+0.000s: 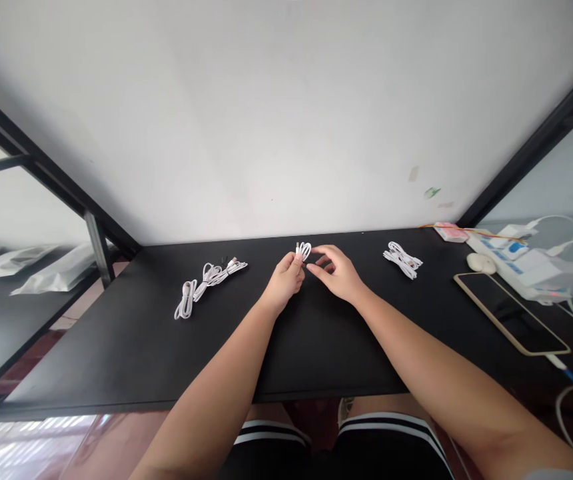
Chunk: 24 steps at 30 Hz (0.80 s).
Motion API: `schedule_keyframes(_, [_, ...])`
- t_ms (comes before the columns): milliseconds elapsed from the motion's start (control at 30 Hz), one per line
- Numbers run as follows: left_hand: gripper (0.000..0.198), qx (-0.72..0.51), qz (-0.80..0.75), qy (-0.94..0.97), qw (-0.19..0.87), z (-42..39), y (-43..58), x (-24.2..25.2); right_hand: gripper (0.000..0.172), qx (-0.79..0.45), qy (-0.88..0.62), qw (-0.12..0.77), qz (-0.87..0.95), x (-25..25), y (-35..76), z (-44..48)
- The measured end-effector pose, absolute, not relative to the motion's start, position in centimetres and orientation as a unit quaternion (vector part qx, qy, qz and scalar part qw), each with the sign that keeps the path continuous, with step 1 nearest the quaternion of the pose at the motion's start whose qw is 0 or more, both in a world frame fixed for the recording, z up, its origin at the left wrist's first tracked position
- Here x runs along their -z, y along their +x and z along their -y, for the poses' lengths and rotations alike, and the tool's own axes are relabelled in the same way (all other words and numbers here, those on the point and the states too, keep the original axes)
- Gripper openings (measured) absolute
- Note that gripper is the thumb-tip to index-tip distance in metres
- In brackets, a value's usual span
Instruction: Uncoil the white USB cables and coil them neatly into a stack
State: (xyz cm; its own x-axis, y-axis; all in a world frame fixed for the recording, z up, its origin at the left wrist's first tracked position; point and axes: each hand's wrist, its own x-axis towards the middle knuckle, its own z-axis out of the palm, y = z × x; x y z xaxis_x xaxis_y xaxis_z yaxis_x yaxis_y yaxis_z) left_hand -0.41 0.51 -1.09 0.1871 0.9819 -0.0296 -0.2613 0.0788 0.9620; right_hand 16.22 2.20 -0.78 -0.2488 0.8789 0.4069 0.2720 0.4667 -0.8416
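A bundled white USB cable (304,250) is gripped between the thumb and fingers of my left hand (287,275), its loops and a plug standing up above the fingertips. My right hand (336,269) is close on the right side of the bundle, thumb and fingers curved and apart; whether a fingertip touches the cable is hard to tell. Left of my hands on the black desk (316,353) lie bundled white cables (216,275), one separate coil (185,300) nearest me, and small black ties (224,260) behind them. Another bundled white cable (402,259) rests to the right.
At the right stand a white power strip (509,267) with plugged-in chargers, a phone (511,313) with a cable attached, a white rounded object (481,263) and a pink item (450,232). A wall rises behind. Black frame bars (99,247) bound the desk; plastic bags (54,277) lie left.
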Motion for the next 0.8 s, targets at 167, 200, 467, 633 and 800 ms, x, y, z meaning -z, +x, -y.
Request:
schedule_keyframes(167, [0.046,-0.504,-0.385,0.447,0.631,-0.49,-0.64,0.9,0.026,-0.262,-0.364,0.434,0.781,0.51,16.58,-2.07])
schedule_keyframes(200, [0.046,-0.503,-0.386,0.446,0.632,-0.45,-0.64,0.84,0.023,-0.266,-0.368,0.43,0.78,0.5,16.6,-2.1])
schedule_keyframes(467, [0.044,-0.483,-0.368,0.448,0.656,-0.26,-0.61,0.71,0.022,-0.292,-0.398,0.419,0.762,0.54,16.55,-2.18])
schedule_keyframes(633, [0.044,-0.481,-0.371,0.457,0.65,-0.24,-0.56,0.77,0.024,-0.313,-0.403,0.389,0.767,0.57,16.37,-2.21])
schedule_keyframes(800, [0.045,-0.478,-0.385,0.488,0.62,-0.2,-0.44,0.7,0.037,-0.501,-0.372,0.382,0.682,0.82,15.81,-2.13])
